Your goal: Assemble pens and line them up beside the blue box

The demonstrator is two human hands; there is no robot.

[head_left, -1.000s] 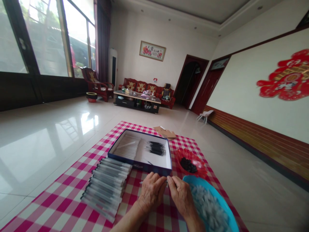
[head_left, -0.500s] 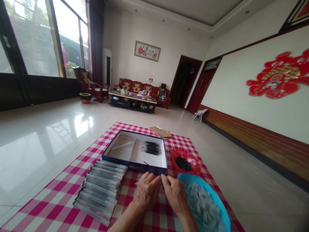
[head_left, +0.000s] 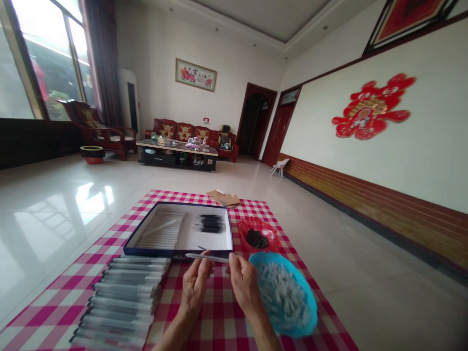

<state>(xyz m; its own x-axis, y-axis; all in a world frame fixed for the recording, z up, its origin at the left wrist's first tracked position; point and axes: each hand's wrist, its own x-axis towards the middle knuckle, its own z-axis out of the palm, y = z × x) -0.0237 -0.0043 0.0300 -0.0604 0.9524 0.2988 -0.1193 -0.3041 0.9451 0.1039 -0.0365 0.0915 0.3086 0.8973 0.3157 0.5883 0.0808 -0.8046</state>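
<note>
A slim whitish pen (head_left: 219, 259) is stretched level between my two hands, its pointed end to the left. My left hand (head_left: 197, 285) pinches it near the middle between thumb and fingers. At its right end, the closed fingertips of my right hand (head_left: 244, 282) grip it and hide that end. Just beyond the hands is a shallow dark-blue box (head_left: 231, 234) holding pale tubes (head_left: 164, 229) on the left and thin black-tipped refills (head_left: 211, 223) on the right. Beside my right hand stands a blue bowl (head_left: 313, 312) of small translucent caps (head_left: 285, 295).
Many pens with dark ends (head_left: 122, 297) lie in a row at left on the checked tablecloth (head_left: 204, 326). A red petal-shaped bowl (head_left: 272, 229) holds small black pieces (head_left: 257, 239). Brown cardboard (head_left: 224, 197) lies at the far edge. A low table (head_left: 177, 155) stands across the room.
The hands have moved apart, and the pen now shows between them, raised in front of the box. The view has turned right, so the whole scene shifts left.
</note>
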